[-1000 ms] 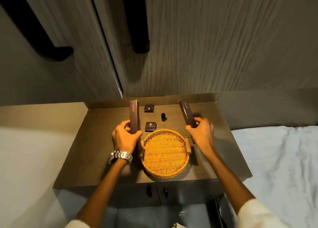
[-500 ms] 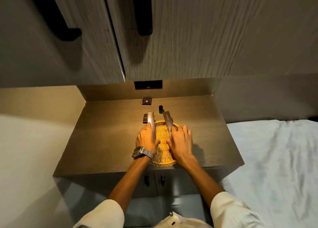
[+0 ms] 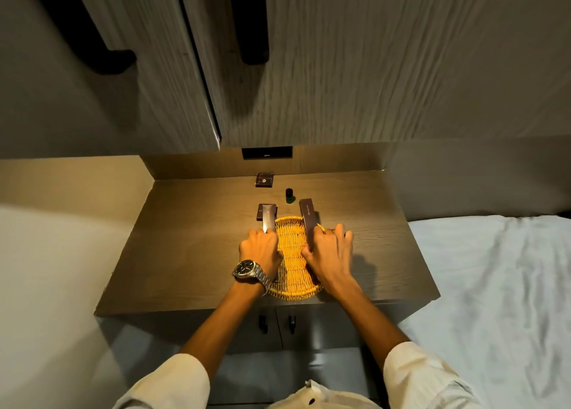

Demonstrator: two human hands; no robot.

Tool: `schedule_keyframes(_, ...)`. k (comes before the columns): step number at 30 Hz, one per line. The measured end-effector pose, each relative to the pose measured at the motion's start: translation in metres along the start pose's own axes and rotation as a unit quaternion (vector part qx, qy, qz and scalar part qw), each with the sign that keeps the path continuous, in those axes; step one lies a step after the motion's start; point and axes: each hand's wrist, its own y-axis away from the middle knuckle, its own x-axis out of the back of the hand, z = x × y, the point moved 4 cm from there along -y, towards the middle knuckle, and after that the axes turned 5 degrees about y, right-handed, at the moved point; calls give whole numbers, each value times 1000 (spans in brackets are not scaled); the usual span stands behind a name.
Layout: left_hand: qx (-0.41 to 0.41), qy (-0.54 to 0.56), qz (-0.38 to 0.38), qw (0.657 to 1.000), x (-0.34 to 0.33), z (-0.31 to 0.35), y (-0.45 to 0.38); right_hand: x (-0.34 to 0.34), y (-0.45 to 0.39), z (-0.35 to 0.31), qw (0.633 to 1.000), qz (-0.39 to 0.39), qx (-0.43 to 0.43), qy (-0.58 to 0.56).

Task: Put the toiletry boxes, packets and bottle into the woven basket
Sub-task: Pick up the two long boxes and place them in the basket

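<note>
A round yellow woven basket [image 3: 293, 254] sits near the front edge of the wooden cabinet top. My left hand [image 3: 261, 249], with a wristwatch, grips a long dark box [image 3: 268, 220] over the basket's left side. My right hand [image 3: 329, 251] grips a second long dark box [image 3: 308, 218] over the right side. Both boxes lie lengthwise, with their far ends past the basket's rim. Behind the left box, a small dark packet [image 3: 259, 212] is partly hidden. Another small dark packet [image 3: 264, 180] lies near the back wall. A small dark bottle [image 3: 289, 195] stands between them.
The brown cabinet top [image 3: 191, 242] has a raised back panel with a dark socket plate [image 3: 267, 153]. Tall wardrobe doors with black handles [image 3: 253, 22] rise behind it. A bed with a white sheet [image 3: 494, 300] lies to the right, and a pale wall is on the left.
A second ago I held both long boxes upright on either side of the basket. My hands have moved inward and lowered them onto the basket, one on each side.
</note>
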Motion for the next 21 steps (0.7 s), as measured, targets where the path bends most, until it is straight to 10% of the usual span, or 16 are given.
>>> schedule_keyframes(11,16,38,24,999,-2,-9,8,-5,7,6,1000,16,3,3)
schedule_keyframes(21,68,207,111,970,26,-71,-73,28,-77,-11,970,34,44,-236)
